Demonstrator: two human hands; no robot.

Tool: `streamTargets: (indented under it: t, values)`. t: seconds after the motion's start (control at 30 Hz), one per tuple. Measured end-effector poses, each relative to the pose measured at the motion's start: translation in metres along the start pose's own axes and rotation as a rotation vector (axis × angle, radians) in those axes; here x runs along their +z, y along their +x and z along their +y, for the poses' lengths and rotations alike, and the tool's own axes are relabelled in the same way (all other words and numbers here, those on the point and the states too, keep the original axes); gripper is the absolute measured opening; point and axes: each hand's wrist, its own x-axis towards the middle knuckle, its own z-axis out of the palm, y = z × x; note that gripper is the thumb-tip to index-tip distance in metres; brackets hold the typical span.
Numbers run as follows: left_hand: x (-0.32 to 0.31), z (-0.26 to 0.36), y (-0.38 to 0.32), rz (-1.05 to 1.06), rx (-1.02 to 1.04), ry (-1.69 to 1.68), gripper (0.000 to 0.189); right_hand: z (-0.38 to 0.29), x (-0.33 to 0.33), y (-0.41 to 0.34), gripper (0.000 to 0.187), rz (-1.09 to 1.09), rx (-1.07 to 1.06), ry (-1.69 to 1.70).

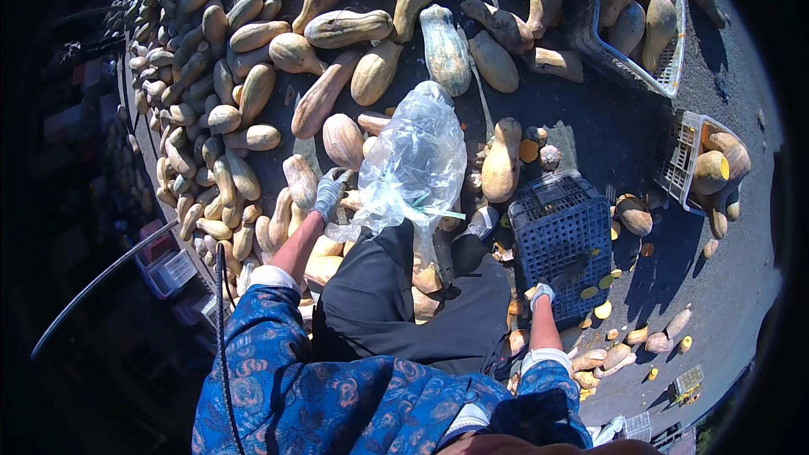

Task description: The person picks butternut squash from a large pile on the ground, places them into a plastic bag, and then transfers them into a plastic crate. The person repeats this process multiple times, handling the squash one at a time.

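Note:
My left hand [330,194], in a grey-striped work glove, reaches down among the squashes beside a pale squash [300,181]. Its fingers are bent, and whether they grip anything is hidden. Near the same hand, a tied clear plastic bag [414,155] bulges in front of my knees. On the other side, my gloved right hand [542,294] is closed around a knife [571,270] whose dark blade lies over an upturned black plastic crate [559,234]. A tan butternut-type squash [502,161] rests just beyond that crate.
Heaped squashes [253,82] cover the ground at left and ahead. A crate of squashes [671,79] stands at far right, with another crate [676,161] nearer, squashes at its mouth. Cut yellow slices [603,309] and squash pieces [591,359] lie at lower right.

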Motion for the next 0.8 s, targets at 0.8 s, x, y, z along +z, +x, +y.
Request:
streamTargets:
  t: [0.8]
  values:
    - [0.050,0.312,0.649,0.095,-0.119,-0.820,0.032,-0.555,0.946,-0.459,0.072,-0.547,-1.628,-0.809]
